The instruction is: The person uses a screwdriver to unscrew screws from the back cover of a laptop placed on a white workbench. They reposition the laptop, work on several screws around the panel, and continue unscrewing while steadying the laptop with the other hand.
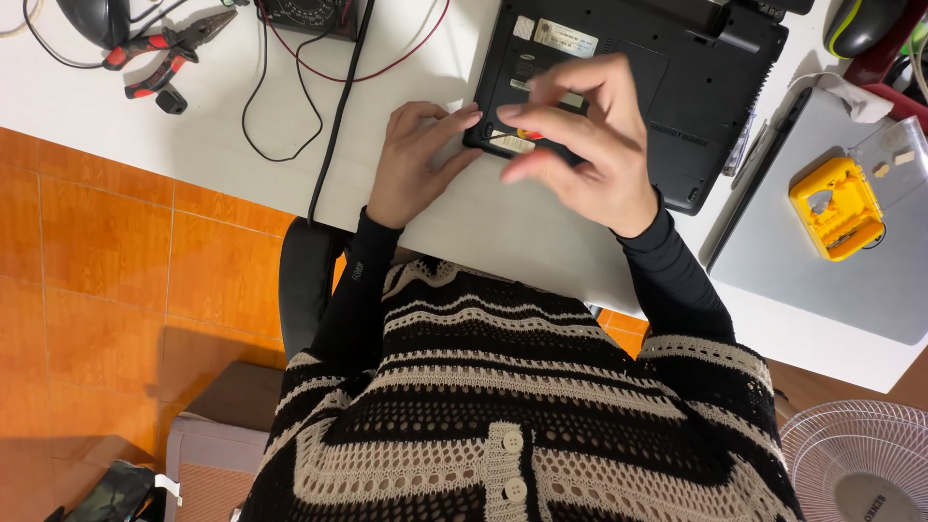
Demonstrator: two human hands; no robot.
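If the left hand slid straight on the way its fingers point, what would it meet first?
Most likely the near corner of the black laptop. The left hand points toward it, its fingertips already at that edge, though actual contact is hard to judge.

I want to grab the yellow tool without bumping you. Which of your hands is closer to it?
Right. The right hand hovers over the black laptop, with the yellow tool further right on the grey laptop. The left hand is at the black laptop's near-left corner, farther off.

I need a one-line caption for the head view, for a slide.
Both hands, left and right, work at the corner of an upturned black laptop on a white table.
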